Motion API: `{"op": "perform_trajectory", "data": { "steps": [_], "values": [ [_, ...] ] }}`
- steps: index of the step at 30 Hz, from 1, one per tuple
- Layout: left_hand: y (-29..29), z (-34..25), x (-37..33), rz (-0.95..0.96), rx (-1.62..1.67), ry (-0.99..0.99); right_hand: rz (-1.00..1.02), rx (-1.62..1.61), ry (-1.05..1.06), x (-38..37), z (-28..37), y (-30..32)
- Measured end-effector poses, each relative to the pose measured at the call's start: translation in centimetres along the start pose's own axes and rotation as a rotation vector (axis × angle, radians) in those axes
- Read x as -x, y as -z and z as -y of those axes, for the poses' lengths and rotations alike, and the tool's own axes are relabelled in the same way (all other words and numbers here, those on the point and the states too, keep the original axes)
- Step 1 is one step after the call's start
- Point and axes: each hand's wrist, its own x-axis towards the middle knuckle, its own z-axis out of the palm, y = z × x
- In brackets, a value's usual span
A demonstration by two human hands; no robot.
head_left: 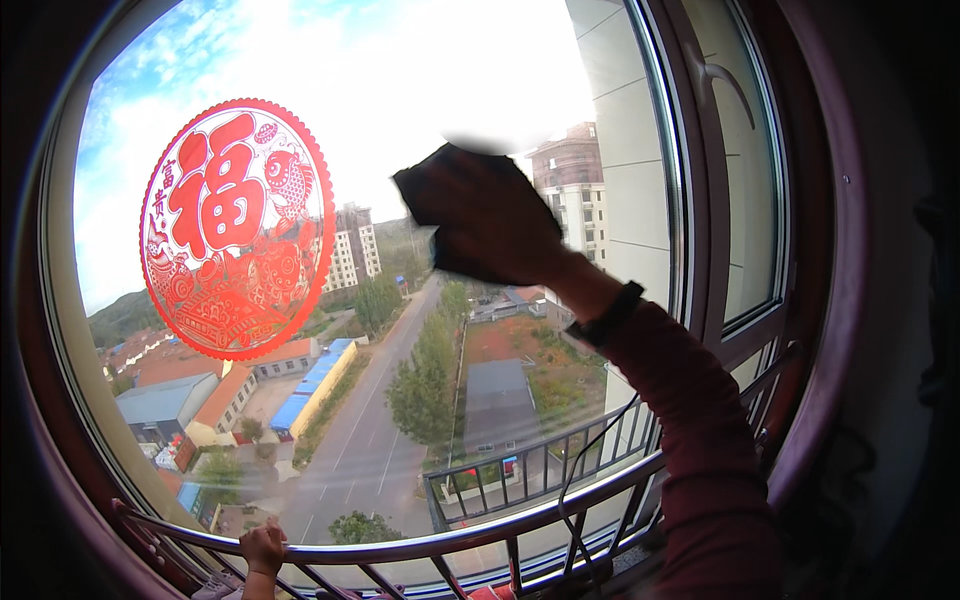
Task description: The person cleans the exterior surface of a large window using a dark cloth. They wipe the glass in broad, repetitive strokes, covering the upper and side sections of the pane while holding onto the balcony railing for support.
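Note:
My right hand (505, 225) is raised against the large window pane (400, 410), with a dark cloth (418, 188) spread under it. Against the bright sky, hand and cloth show mostly as a silhouette, so the fingers are hard to separate. The cloth's corners stick out past the hand on the left side. A black band (610, 315) circles my right wrist, below it a maroon sleeve. To the left of the cloth, a round red paper-cut decoration (238, 230) is on the glass. My left hand does not show.
A curved metal railing (430, 545) crosses low before the window. Another person's small, bare-wristed hand (263, 548) rests on it at lower left. A thin dark cable (568, 480) hangs by the railing. At right is a window sash with a handle (730, 85).

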Motion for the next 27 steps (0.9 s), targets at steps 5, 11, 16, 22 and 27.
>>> {"op": "perform_trajectory", "data": {
  "steps": [5,11,16,22,27],
  "values": [
    [-0.1,-0.4,0.0,-0.022,-0.023,-0.018,-0.353,0.443,-0.605,9.4,-12.8,4.9],
    [0.7,-1.3,-0.2,-0.02,0.068,0.008,-0.357,0.732,-0.906,7.1,-16.5,1.1],
    [1.1,-1.4,-0.2,-0.014,0.007,0.04,-0.517,0.359,-0.246,-6.3,-4.2,-1.9],
    [1.3,-1.1,-0.1,0.009,0.008,-0.032,-0.252,-0.065,-0.091,-2.4,5.2,-3.1],
    [1.6,-1.6,-0.1,-0.025,0.046,-0.025,-0.34,0.299,-0.311,6.1,-6.6,2.2]
  ]
}}
